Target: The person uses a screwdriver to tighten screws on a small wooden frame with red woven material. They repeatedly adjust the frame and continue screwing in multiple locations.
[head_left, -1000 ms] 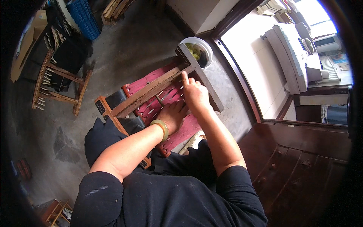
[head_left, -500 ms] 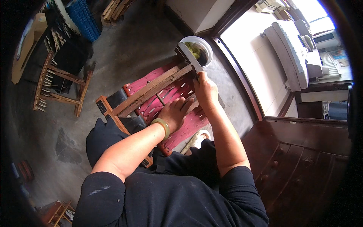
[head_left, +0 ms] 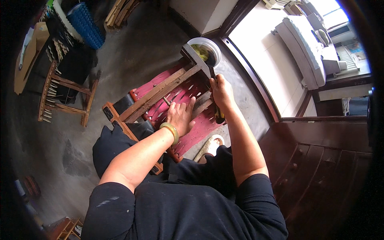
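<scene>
My right hand (head_left: 223,92) is closed around a tool with a black and yellow handle (head_left: 219,116). The tool's dark end (head_left: 212,72) lies against the end of a wooden frame (head_left: 164,92), which has long worn rails and a crosspiece at each end. My left hand (head_left: 180,118), a pale green bangle on its wrist, rests on the frame with fingers extended. Just past its fingertips a short thin rod (head_left: 166,101) sticks up. Beneath the frame is a low seat of pink woven strips (head_left: 200,130). The frame's near end (head_left: 120,122) leans on my leg.
A white bucket (head_left: 218,50) with yellow-green contents stands beyond the frame's far end. On the left are another wooden frame with pegs (head_left: 68,94), a blue textured roll (head_left: 86,26) and cardboard (head_left: 30,60). Dark wooden furniture (head_left: 320,172) stands right, below a doorway.
My right hand has shifted slightly, and the tool's yellow and black handle now shows below it. My left hand's fingers have drawn closer together. The view has shifted a little.
</scene>
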